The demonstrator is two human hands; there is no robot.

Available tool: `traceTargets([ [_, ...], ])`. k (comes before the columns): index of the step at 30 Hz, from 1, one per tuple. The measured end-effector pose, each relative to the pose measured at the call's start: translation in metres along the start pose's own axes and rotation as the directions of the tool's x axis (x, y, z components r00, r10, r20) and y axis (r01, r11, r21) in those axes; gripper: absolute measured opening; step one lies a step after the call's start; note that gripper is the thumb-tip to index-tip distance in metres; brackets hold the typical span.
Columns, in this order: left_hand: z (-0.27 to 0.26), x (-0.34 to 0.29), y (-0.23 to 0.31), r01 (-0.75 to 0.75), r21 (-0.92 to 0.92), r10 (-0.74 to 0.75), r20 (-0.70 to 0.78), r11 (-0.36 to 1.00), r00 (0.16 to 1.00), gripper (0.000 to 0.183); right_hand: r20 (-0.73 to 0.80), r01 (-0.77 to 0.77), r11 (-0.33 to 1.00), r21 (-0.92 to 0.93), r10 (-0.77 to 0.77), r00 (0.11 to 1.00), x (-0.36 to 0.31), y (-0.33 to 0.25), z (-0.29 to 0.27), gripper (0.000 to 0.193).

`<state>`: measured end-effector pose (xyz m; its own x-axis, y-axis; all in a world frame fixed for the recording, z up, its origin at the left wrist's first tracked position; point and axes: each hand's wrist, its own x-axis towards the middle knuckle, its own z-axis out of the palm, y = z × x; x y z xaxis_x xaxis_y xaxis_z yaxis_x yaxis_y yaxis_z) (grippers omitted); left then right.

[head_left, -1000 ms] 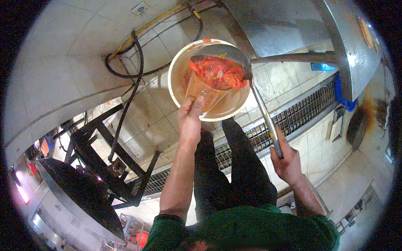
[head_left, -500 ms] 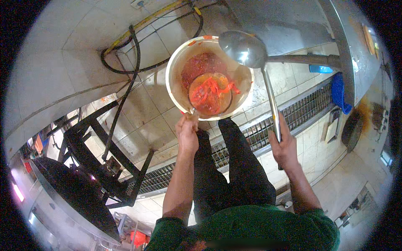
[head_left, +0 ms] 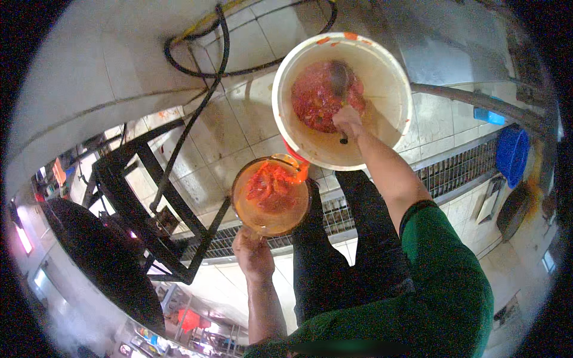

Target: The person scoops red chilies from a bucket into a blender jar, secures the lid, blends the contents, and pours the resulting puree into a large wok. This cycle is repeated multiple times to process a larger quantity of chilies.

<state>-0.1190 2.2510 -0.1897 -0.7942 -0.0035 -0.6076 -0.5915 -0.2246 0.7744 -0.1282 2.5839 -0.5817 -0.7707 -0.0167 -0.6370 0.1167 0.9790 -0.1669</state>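
In my left hand [head_left: 253, 253], closed round its handle, is a round see-through scoop [head_left: 271, 222]. Orange-red pieces of food [head_left: 270, 182], too clumped to name, lie inside it. The scoop is outside the white bucket [head_left: 385, 113], below its left side. My right hand [head_left: 347, 121] reaches into the bucket, closed on the handle of a metal ladle [head_left: 340, 76]. The ladle's bowl rests at a dark red, chunky mash [head_left: 311, 104] in the bucket and is blurred. Red smears mark the bucket's rim.
A black hose [head_left: 224, 51] loops over the tiled floor. To the left are a black metal frame [head_left: 152, 167] and a large dark wok-like pan [head_left: 98, 256]. A floor grate [head_left: 459, 167] runs behind my legs; a blue basket [head_left: 512, 155] stands at right.
The scoop has come out of the bucket toward me and to the left. My right hand has swung the ladle from beside the bucket down into it. The view has shifted.
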Motion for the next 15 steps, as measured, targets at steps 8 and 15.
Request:
traceTargets([
  [8, -0.049, 0.016, -0.023, -0.031, 0.058, 0.03, 0.018, 0.998, 0.999, 0.049, 0.462, -0.449, 0.258, 0.856, 0.011, 0.887, -0.002, 0.019, -0.039, 0.039],
  [15, -0.046, 0.023, -0.018, -0.087, -0.041, 0.089, 0.046, 0.995, 0.995, 0.039, 0.464, -0.471, -0.091, 0.877, -0.092, 0.881, -0.102, 0.049, -0.08, 0.023],
])
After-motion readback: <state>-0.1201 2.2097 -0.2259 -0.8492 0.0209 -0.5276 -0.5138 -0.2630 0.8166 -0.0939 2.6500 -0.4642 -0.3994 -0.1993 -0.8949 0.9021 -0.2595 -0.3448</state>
